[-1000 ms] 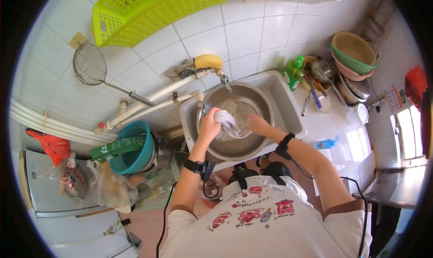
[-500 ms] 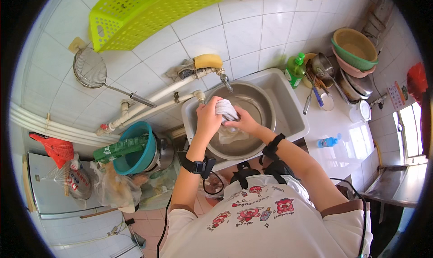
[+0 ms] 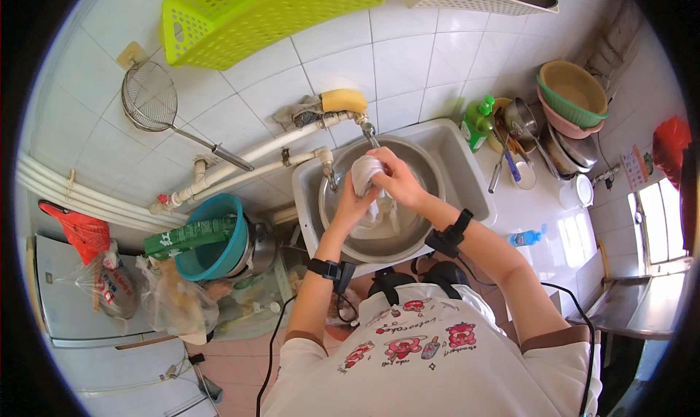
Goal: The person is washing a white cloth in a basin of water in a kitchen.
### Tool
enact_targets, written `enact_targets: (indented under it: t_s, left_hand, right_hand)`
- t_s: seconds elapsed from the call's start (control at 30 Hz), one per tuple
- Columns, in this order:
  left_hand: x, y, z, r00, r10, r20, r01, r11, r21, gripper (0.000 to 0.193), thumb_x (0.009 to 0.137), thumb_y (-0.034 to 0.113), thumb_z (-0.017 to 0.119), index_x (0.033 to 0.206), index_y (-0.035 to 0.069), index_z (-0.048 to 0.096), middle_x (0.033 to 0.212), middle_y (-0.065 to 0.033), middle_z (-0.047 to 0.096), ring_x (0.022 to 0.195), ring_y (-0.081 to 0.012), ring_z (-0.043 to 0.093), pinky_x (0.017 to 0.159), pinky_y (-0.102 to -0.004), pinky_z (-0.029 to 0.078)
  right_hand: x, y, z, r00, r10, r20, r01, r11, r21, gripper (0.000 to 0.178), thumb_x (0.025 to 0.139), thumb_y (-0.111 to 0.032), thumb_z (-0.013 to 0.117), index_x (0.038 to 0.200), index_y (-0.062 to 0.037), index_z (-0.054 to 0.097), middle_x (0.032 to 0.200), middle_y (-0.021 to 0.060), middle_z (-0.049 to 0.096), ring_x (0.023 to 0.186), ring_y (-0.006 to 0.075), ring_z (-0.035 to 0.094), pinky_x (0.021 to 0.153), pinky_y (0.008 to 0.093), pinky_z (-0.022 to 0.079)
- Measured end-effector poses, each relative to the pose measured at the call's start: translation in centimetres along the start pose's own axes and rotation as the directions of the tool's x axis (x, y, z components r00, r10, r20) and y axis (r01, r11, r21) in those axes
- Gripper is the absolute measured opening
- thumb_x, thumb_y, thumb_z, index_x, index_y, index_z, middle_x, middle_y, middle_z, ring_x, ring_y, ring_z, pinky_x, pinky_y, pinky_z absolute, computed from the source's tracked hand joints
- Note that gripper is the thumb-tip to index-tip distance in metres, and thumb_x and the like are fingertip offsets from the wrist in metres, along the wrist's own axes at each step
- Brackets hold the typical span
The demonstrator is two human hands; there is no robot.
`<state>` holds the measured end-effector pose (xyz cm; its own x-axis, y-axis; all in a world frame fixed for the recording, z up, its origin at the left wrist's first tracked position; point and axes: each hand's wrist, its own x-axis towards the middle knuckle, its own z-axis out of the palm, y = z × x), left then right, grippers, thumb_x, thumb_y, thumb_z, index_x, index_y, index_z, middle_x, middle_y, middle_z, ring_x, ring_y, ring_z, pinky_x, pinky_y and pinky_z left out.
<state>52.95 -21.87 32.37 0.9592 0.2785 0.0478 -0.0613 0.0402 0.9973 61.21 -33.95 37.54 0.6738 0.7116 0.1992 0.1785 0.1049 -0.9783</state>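
A bunched white cloth [image 3: 365,172] is held in both my hands over a round metal basin [image 3: 427,197]. My left hand [image 3: 351,204] grips it from below and to the left, its fingers partly hidden by the cloth. From the right, my right hand [image 3: 399,180] closes on the cloth, fingers bent around its upper side. A loose white part [image 3: 380,217] hangs down toward the basin. The basin sits in the left part of a grey sink [image 3: 472,198]. Just behind the hands is a metal tap [image 3: 370,132]; whether water runs from it I cannot tell.
Right of the sink, a counter [image 3: 558,260] holds a green bottle [image 3: 477,125], a blue bottle [image 3: 526,237], utensils and stacked bowls [image 3: 572,89]. A teal bucket [image 3: 211,260] stands left. A wire strainer [image 3: 150,96] and green basket [image 3: 270,26] are on the wall.
My right hand has moved up onto the cloth's upper right, and my left hand has dropped lower beneath it. More of the cloth hangs down. The whole view has shifted slightly.
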Motion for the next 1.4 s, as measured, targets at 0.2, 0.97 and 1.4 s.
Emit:
enact_targets:
  t_s: [0.2,0.97,1.4]
  left_hand:
    - [0.3,-5.4,0.7,0.993,0.118,0.01,-0.117,0.988,-0.1,0.076,0.067,0.013,0.075,0.127,0.003,0.029,0.119,-0.0094,0.043,0.109,-0.0174,0.044,0.088,-0.0312,0.04]
    - [2.2,0.8,-1.1,0.994,0.018,-0.112,-0.023,0.999,-0.043,0.04,0.068,0.0,0.057,0.108,-0.002,0.053,0.099,-0.0112,0.059,0.09,-0.0187,0.057,0.08,-0.0281,0.043]
    - [1.3,4.3,-2.0,0.972,-0.025,-0.232,-0.006,0.991,-0.135,0.042,0.07,0.0,0.054,0.111,-0.004,0.049,0.1,-0.0097,0.057,0.089,-0.0166,0.056,0.078,-0.0266,0.044]
  right_hand:
    - [1.7,-3.0,0.9,0.991,0.13,-0.035,-0.104,0.904,0.414,0.021,0.079,-0.001,0.043,0.1,0.0015,0.048,0.1,0.0106,0.055,0.089,0.0169,0.052,0.08,0.0287,0.043]
    - [-5.1,11.4,-1.9,0.998,0.012,-0.062,-0.033,0.939,-0.342,0.064,0.074,-0.002,0.061,0.129,-0.0147,0.031,0.114,0.0071,0.046,0.098,0.0197,0.048,0.083,0.0316,0.042]
    - [-3.1,15.9,3.0,0.985,0.142,0.094,-0.14,0.99,-0.027,0.045,0.079,-0.016,0.06,0.122,-0.0109,0.046,0.121,0.0072,0.05,0.112,0.0207,0.047,0.094,0.035,0.037]
